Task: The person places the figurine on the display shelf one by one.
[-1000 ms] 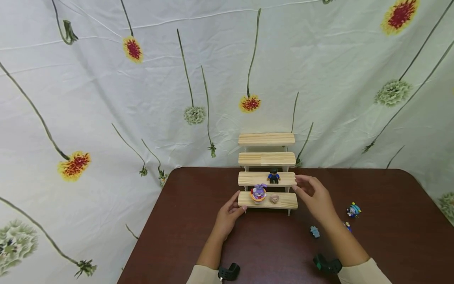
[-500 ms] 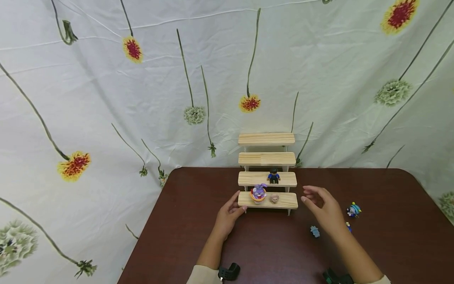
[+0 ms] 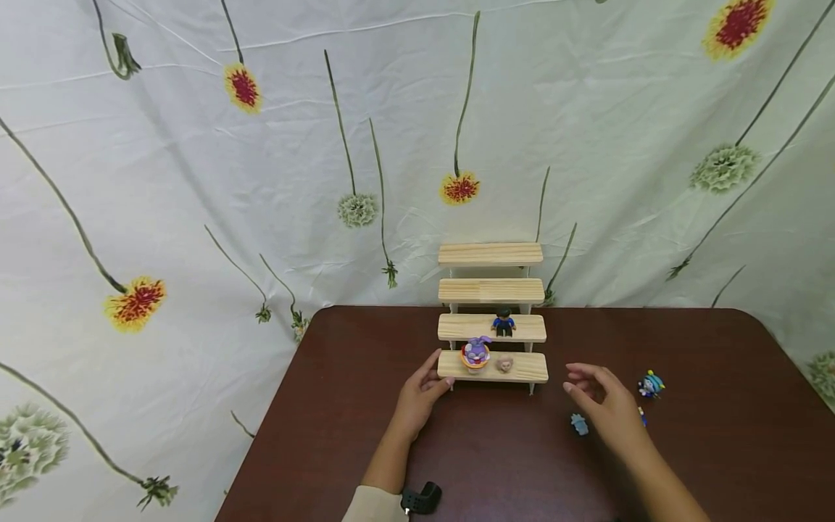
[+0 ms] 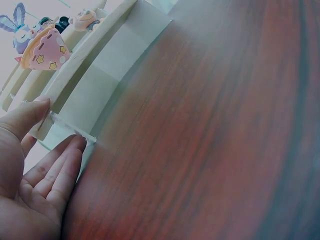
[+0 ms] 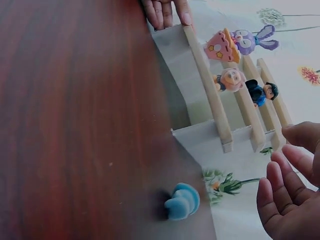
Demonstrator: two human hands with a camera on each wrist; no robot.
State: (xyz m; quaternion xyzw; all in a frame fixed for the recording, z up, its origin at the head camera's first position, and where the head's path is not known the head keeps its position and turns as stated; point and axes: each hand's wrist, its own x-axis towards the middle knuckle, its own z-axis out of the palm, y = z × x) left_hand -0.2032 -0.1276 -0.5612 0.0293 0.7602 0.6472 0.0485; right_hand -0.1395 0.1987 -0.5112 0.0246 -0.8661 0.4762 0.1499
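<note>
A four-step wooden display shelf (image 3: 491, 291) stands at the back of the table. My left hand (image 3: 416, 402) holds the left end of its lowest step, thumb at the front edge in the left wrist view. On that step sit a purple rabbit figurine (image 3: 475, 352) in a pink, star-dotted cup and a small pink-haired figurine (image 5: 231, 80). One step up stands a dark-haired toy figure (image 3: 504, 324) in blue and black. To the right of the shelf, my right hand (image 3: 609, 409) hovers with loosely bent fingers, holding nothing. A small light-blue toy (image 3: 579, 425) lies just left of it.
Right of my right hand lies a figurine with a blue hat (image 3: 651, 385). A small blue-and-yellow toy (image 3: 642, 416) is partly hidden behind that hand. The brown table (image 3: 352, 406) ends at a flower-print white cloth (image 3: 293, 181) behind the shelf.
My right hand has left the right end of the shelf's second step and moved down and to the right. The left hand stays at the lowest step.
</note>
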